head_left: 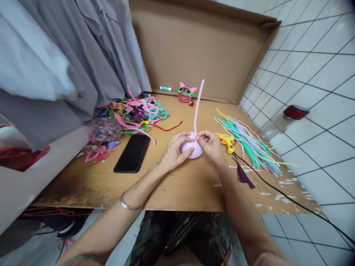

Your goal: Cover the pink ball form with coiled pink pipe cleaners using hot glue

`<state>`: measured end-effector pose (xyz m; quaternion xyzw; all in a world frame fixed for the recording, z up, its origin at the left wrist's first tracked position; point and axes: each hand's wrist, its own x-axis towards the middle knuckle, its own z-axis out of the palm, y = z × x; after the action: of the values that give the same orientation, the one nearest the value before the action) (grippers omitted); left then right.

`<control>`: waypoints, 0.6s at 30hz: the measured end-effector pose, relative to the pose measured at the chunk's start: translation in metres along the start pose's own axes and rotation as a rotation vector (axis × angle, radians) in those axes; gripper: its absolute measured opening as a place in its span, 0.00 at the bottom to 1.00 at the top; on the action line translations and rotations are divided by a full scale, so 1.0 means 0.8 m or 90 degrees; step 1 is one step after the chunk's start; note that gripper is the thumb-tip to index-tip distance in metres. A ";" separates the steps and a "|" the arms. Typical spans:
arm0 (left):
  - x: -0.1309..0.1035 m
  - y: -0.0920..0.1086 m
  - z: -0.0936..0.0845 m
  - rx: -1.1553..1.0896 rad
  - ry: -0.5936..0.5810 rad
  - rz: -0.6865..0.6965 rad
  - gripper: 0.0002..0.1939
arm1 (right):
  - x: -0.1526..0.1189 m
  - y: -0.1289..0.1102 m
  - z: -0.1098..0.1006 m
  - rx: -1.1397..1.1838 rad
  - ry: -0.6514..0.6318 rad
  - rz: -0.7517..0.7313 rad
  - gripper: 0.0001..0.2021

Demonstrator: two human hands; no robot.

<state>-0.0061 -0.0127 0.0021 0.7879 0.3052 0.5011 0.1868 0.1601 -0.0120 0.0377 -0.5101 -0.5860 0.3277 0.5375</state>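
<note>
A round, ridged pale lilac piece [191, 148] rests at the middle of the table between my hands. From its top a pale lilac fuzzy strip [199, 107] stands up, leaning slightly right. My left hand [177, 149] curves round the left side of the round piece, fingers and thumb gripping it. At the right side, my right hand [209, 144] pinches the strip near its base, where it meets the piece. A yellow glue gun [227, 142] lies just beyond my right hand, its black cable running to the lower right.
A black phone [132, 153] lies left, below a tangled pile of colourful strips [141, 111]. Straight strips [249, 144] and a purple tassel [244, 175] lie right. A decorated animal face [185, 93] and glue stick [165, 88] stand near the cardboard backing [194, 48].
</note>
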 end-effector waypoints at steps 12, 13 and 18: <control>0.004 0.008 -0.004 -0.021 0.015 -0.057 0.06 | -0.002 0.003 0.004 0.013 -0.001 0.000 0.10; 0.004 0.008 -0.003 -0.023 0.022 -0.060 0.06 | -0.003 0.003 0.005 0.014 -0.001 -0.001 0.10; 0.004 0.009 0.001 -0.040 0.051 -0.081 0.04 | -0.005 0.001 0.008 0.027 0.020 -0.019 0.10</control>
<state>-0.0020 -0.0157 0.0082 0.7397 0.3463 0.5289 0.2307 0.1536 -0.0141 0.0341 -0.4948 -0.5779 0.3237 0.5625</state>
